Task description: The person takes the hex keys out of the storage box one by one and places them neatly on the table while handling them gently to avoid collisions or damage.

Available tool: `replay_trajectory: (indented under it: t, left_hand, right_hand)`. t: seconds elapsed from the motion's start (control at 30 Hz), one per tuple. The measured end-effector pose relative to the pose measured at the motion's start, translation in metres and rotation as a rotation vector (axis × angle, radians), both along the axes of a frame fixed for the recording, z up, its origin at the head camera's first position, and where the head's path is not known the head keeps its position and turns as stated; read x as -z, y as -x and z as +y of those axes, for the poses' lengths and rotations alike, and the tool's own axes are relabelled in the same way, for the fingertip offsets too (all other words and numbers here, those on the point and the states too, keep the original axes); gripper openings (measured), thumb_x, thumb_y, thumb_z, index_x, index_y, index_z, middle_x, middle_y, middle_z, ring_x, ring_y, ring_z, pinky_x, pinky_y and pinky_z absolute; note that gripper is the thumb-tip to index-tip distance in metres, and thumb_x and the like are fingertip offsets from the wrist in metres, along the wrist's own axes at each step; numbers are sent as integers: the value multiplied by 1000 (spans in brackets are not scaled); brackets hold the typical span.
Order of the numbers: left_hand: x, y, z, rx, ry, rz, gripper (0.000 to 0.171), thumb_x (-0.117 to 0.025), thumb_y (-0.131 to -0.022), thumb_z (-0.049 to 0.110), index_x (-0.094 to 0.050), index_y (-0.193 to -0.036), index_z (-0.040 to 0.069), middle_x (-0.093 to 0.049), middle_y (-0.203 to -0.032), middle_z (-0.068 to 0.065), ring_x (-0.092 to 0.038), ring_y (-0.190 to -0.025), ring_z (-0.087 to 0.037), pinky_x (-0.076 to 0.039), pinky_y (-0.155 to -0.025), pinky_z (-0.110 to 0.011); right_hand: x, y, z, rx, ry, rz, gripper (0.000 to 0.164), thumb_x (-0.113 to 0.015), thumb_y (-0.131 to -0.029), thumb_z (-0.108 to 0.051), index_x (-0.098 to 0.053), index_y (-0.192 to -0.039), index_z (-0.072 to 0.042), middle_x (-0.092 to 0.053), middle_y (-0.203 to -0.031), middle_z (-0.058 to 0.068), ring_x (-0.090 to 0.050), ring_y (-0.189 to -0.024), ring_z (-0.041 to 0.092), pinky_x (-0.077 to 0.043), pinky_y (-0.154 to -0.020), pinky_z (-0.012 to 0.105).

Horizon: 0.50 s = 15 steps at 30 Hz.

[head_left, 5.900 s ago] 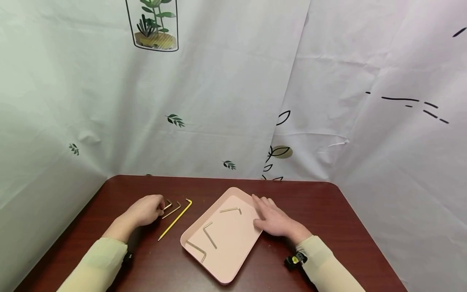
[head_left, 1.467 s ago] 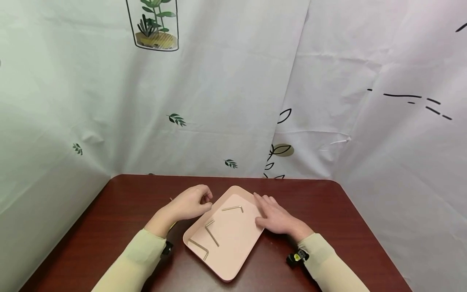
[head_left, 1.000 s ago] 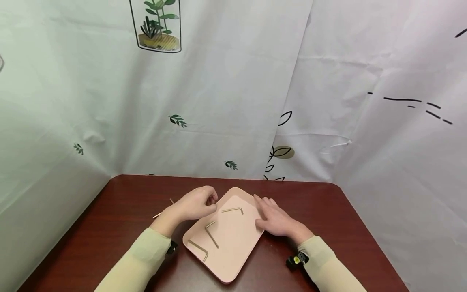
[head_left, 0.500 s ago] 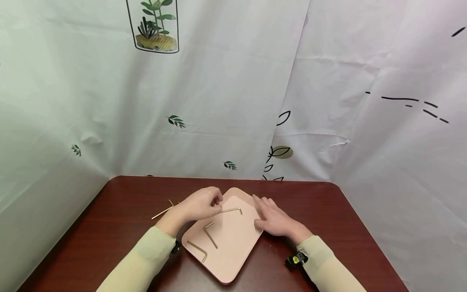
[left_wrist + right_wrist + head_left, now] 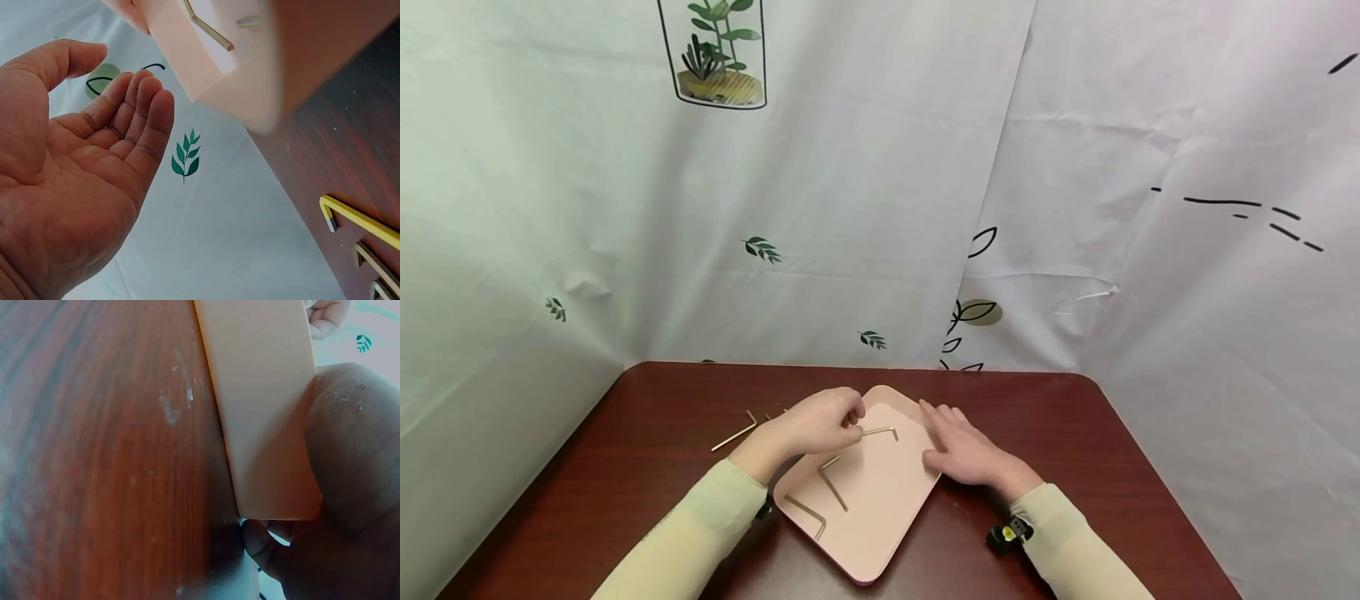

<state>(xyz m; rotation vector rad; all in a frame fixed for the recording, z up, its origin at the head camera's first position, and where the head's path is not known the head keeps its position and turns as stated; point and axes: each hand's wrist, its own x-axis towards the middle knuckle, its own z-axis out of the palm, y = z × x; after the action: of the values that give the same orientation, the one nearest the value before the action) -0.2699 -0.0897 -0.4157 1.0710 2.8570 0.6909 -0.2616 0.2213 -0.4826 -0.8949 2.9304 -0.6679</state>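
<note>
My left hand (image 5: 823,421) hovers over the left rim of a pink tray (image 5: 880,508), thumb close to one hex key (image 5: 880,431). The left wrist view shows its palm bare and fingers loosely bent, holding nothing. Two more hex keys, one in the middle-left (image 5: 832,485) and one by the near-left corner (image 5: 807,512), lie in the tray. My right hand (image 5: 966,448) rests on the tray's right far corner, thumb on the rim, fingers nearly straight. In the right wrist view the thumb (image 5: 347,425) lies along the tray wall (image 5: 269,425).
On the dark red table (image 5: 625,483), left of the tray, lies an L-shaped hex key (image 5: 735,435). Beside it, a yellow hex key (image 5: 359,219) and other metal ones (image 5: 375,259) show in the left wrist view, mostly hidden by my left arm from above. White printed cloth (image 5: 865,208) surrounds the table.
From the hex keys on the table, my left hand has moved right to the tray, drifting slightly further lately and uncovering one table key. My right hand and the keys in the tray stay put.
</note>
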Motion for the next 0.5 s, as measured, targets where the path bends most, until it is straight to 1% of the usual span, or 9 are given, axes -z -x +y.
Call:
replay_trajectory:
  t: [0.17,0.37,0.5]
  left_hand:
    - [0,0,1,3,51,4,14,-71,-93,12,-70,-106,7,-61,-92,5,-55,-81,-10,-50,-77,-33]
    - [-4,-1,3,16,92,18,11,-71,-91,10,-68,-102,7,-58,-89,4,-53,-80,-12,-49,-76,-34]
    - [-7,-2,5,16,120,9,9,-71,-92,9,-67,-100,6,-55,-87,2,-52,-80,-14,-48,-76,-35]
  right_hand:
    - [0,-1,-1,-5,2,1,86,-67,-96,-25,-34,-171,3,-55,-134,15,-48,-122,31,-45,-106,51]
    - [-2,-1,-2,-4,-4,11,86,-67,-95,-24,-34,-170,4,-55,-128,12,-47,-117,29,-45,-103,49]
    - [-2,-2,-2,4,-5,5,86,-67,-96,-24,-34,-170,3,-55,-131,12,-47,-119,29,-45,-104,49]
